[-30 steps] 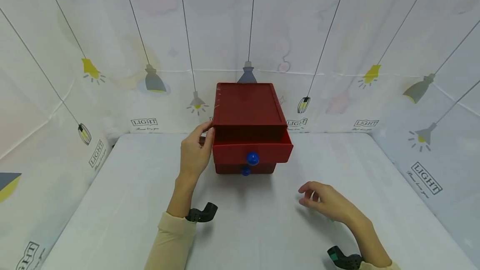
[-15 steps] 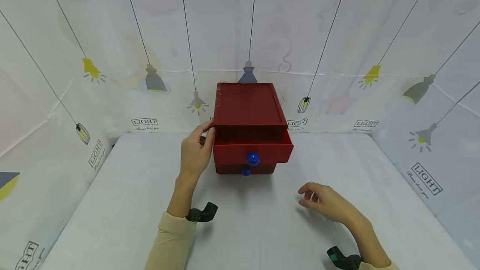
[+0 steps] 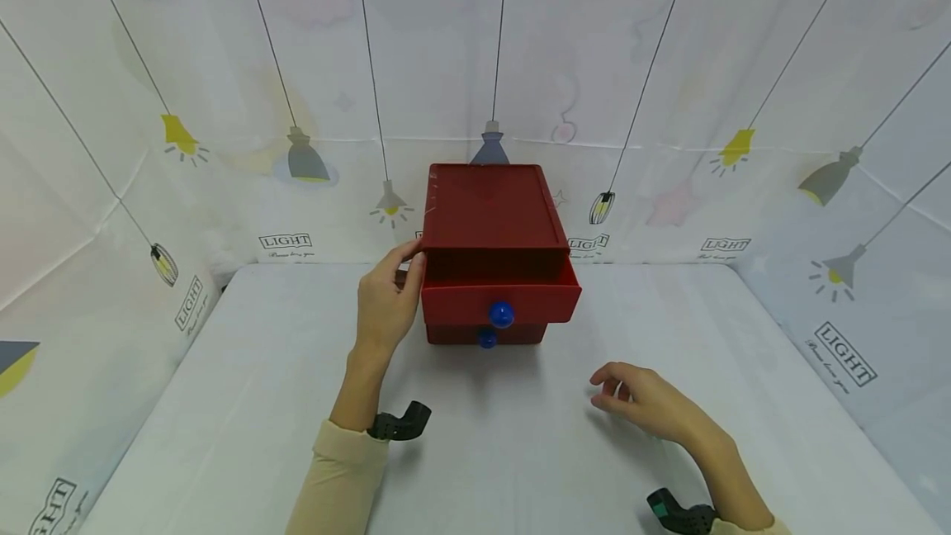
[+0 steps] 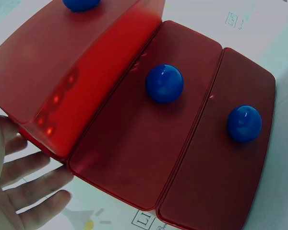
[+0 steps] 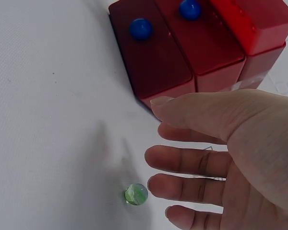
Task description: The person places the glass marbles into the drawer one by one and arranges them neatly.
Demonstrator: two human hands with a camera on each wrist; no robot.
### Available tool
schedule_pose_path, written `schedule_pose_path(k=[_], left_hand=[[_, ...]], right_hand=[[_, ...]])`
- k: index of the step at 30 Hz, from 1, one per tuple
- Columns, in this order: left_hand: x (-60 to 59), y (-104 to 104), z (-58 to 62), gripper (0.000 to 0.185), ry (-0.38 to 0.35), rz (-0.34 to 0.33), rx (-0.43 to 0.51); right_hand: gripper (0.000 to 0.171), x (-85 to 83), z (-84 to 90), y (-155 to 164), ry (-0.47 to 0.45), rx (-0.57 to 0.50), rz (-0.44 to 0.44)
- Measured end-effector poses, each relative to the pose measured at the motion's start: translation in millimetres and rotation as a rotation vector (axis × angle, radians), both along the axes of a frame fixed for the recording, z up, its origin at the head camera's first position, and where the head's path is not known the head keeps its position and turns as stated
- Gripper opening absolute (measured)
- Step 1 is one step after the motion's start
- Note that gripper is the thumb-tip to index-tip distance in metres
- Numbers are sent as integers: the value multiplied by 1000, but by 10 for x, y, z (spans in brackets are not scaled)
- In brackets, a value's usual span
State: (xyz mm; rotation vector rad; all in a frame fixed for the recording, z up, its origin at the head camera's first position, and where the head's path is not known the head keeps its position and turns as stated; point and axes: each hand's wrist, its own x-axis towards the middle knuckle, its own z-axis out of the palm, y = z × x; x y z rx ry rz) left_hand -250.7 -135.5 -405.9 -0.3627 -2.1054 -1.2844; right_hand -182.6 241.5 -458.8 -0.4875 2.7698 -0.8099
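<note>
A small red drawer chest (image 3: 486, 205) with round blue knobs stands at the back middle of the table. Its top drawer (image 3: 456, 304) is pulled out, while the middle drawer (image 4: 134, 139) and bottom drawer (image 4: 209, 167) are closed. My left hand (image 3: 385, 304) rests against the chest's left side by the top drawer, its fingers spread and fairly straight. To the right, my right hand (image 3: 650, 399) hovers low over the table with loosely bent fingers, holding nothing. Just by its fingertips in the right wrist view lies a clear green glass marble (image 5: 136, 194).
A white cloth (image 3: 513, 452) covers the table. Behind and on both sides hangs a pale curtain (image 3: 431, 48) printed with lamps, close behind the chest. Each wrist wears a black camera mount, such as the left mount (image 3: 401, 422).
</note>
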Motion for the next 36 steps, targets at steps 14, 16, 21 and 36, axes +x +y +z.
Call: schedule_pose_path(k=[14, 16, 21, 36], left_hand=[[-8, -16, -13, 34, -5, -10, 13], [-6, -16, -9, 34, -5, -9, 13], [-10, -15, -5, 34, -6, 0, 1], [-7, -10, 1, 34, -26, -2, 1]], right_hand=[[29, -10, -26, -37, -17, 6, 0], [29, -11, -32, -41, -19, 5, 3], [29, -14, -53, -43, -22, 0, 15], [28, -30, -96, -44, -36, 5, 12]])
